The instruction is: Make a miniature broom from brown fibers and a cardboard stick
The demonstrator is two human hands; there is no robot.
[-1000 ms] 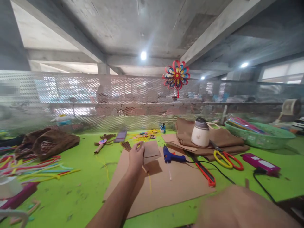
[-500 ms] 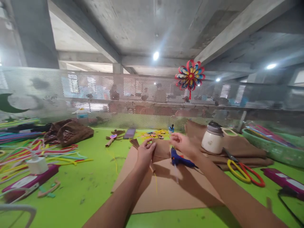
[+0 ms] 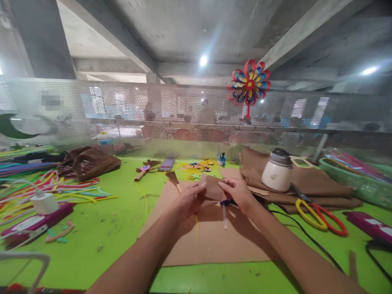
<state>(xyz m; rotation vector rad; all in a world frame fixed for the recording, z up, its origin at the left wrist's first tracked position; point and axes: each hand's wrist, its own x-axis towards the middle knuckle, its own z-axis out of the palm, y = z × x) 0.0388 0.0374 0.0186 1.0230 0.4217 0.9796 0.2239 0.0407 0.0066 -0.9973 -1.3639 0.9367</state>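
Note:
A small brown paper piece (image 3: 212, 187) is held up between both hands over a large brown sheet (image 3: 190, 249) on the green table. My left hand (image 3: 190, 200) grips its left side, and a fringed brown paper roll (image 3: 173, 179) sticks out past that hand to the upper left. A yellow thread hangs below. With thumb and fingers, my right hand (image 3: 237, 192) pinches the paper's right edge. Behind the right fingers lies a blue glue gun (image 3: 227, 202), mostly hidden, with a clear glue stick (image 3: 225, 216) pointing toward me.
Right: scissors (image 3: 320, 214), a white jar (image 3: 277, 171), folded brown material (image 3: 327, 183), a green basket (image 3: 352, 179) and a black cable. Left: colourful pipe cleaners (image 3: 70, 192), a purple power strip (image 3: 36, 226) and a brown cloth (image 3: 88, 163). Behind: a finished-looking brown figure (image 3: 145, 168) and small cutouts (image 3: 197, 166).
My right hand has come down and left onto the paper, which is now raised and tilted between both hands. The glue gun is now mostly covered. The camera view has shifted slightly.

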